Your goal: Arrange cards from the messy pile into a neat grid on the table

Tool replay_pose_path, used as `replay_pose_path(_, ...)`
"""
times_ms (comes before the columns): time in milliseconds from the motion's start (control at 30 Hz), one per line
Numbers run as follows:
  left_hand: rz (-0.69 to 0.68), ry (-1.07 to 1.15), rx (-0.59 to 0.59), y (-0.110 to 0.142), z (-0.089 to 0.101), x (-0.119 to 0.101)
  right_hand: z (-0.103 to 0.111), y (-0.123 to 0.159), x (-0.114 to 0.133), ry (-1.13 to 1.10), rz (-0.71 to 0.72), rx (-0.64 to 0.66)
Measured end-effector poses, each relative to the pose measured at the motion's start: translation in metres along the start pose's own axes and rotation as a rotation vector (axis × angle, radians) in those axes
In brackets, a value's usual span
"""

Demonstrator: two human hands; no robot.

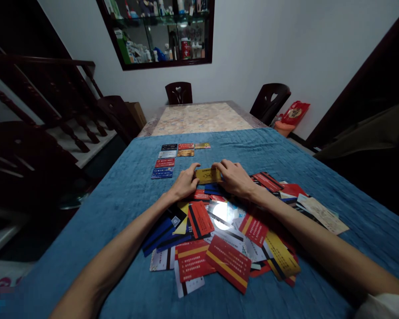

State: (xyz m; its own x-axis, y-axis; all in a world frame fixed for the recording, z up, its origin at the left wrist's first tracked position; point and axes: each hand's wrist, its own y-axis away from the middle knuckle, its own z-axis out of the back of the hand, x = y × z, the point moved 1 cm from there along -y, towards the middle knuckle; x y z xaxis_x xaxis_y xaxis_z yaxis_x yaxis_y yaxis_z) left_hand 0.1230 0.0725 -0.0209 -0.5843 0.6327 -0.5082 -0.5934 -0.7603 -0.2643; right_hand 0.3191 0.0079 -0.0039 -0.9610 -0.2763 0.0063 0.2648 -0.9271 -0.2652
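Nearest us, a loose, overlapping pile of multicoloured plastic cards (200, 219) lay on a blue cloth (119, 212). At the pile's near edge we had a white card with a dark stripe (190, 283), partly under a red card with a yellow stripe (194, 261); a second red yellow-striped card (228, 263) sat just right of that one. Dark blue cards (161, 232) were at the pile's left side, a yellow card with a black stripe (281, 254) at its near right, a beige card (322, 215) at its far right end. Glare washed out part of the pile's middle.

At the pile's far edge we held a gold plastic card (208, 176), face up. Our left hand (185, 182) gripped its left end, thumb on the near side; our right hand (234, 177) was closed on its right end, thumb hidden.

Beyond the pile, to the left, we had seven cards in columns, near to far: blue (162, 173), red (165, 163), white (167, 154), black (169, 147); then orange-gold (185, 153), red-orange (186, 146); then one gold-and-pink (202, 145).

Farther past the pile: bare patterned tabletop (199, 117), dark wooden chairs (178, 93), glass-shelved wall cabinet (162, 40).
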Motion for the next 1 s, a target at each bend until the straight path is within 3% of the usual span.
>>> replay_pose_path(267,-0.010,0.014,-0.005,0.002,0.000,-0.001,-0.001,0.000,0.000,0.054,-0.013,-0.039)
replay_pose_path(567,-0.100,-0.143,0.000,0.004,-0.003,0.000,0.004,-0.001,0.000,0.072,-0.009,-0.033)
replay_pose_path(1000,-0.167,-0.238,-0.026,-0.012,0.002,0.005,0.002,-0.014,-0.017,0.005,0.048,-0.009)
